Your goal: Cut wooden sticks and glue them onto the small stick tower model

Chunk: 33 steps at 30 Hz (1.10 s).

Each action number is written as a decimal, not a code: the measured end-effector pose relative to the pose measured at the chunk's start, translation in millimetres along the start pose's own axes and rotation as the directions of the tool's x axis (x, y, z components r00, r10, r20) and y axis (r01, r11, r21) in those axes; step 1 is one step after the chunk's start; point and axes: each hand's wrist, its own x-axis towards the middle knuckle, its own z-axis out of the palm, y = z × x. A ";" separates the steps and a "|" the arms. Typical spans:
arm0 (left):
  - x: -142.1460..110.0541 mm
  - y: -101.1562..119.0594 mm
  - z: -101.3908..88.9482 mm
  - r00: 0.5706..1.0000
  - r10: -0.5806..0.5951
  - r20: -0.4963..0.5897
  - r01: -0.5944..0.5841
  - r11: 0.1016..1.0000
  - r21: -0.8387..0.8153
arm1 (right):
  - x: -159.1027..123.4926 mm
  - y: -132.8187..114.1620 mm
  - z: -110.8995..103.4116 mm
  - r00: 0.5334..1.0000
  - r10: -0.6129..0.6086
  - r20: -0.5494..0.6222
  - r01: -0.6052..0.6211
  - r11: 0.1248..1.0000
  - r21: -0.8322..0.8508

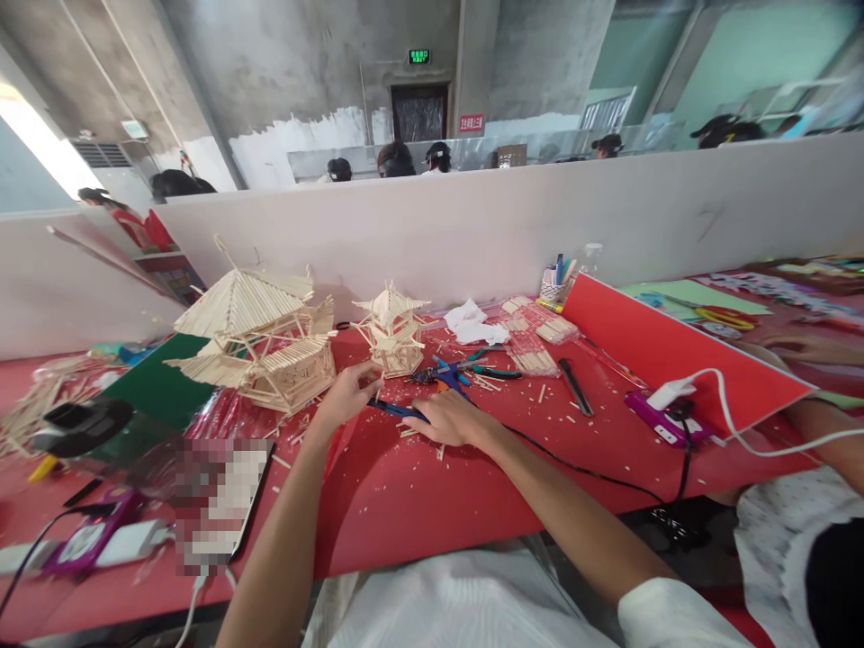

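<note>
My right hand (445, 419) is closed around the handles of blue pliers (395, 409), low over the red tabletop. The tool's jaws point left toward my left hand (351, 393), whose fingers are pinched on a thin wooden stick (381, 391), of which only a short end shows. Just beyond stands a small pavilion model (391, 335) of wooden sticks. To its left is a larger stick pavilion (260, 337) with layered roofs. A blue glue gun (454, 376) lies past my right hand, beside pliers with dark green handles (496, 370).
Stick offcuts litter the red table (432, 513). A black utility knife (575, 388), bagged sticks (530, 346) and a purple power strip (665, 418) lie rightward. A red board (675, 360) stands before a neighbour's arm. A tablet-like device (253, 486) is at left; a white partition (472, 229) runs behind.
</note>
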 end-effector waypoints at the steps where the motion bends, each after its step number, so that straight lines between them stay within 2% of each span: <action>1: 0.0 -1.4 0.2 1.000 0.002 0.001 -0.002 1.000 0.007 | 0.4 -0.4 0.0 1.000 0.001 0.004 -0.001 1.000 -0.004; 14: 2.6 -25.1 5.9 0.999 -0.022 -0.023 0.024 0.995 0.093 | 3.5 -1.9 1.8 1.000 -0.004 0.027 0.004 1.000 -0.008; 28: 3.1 -22.5 8.0 0.994 -0.062 -0.085 0.074 0.987 0.145 | 5.5 -4.5 -1.1 0.998 -0.003 0.058 0.003 1.000 -0.004; 33: 2.5 -18.2 5.3 0.996 -0.031 -0.085 0.042 0.990 0.134 | 5.7 -8.8 -0.7 1.000 0.012 -0.002 -0.012 1.000 -0.026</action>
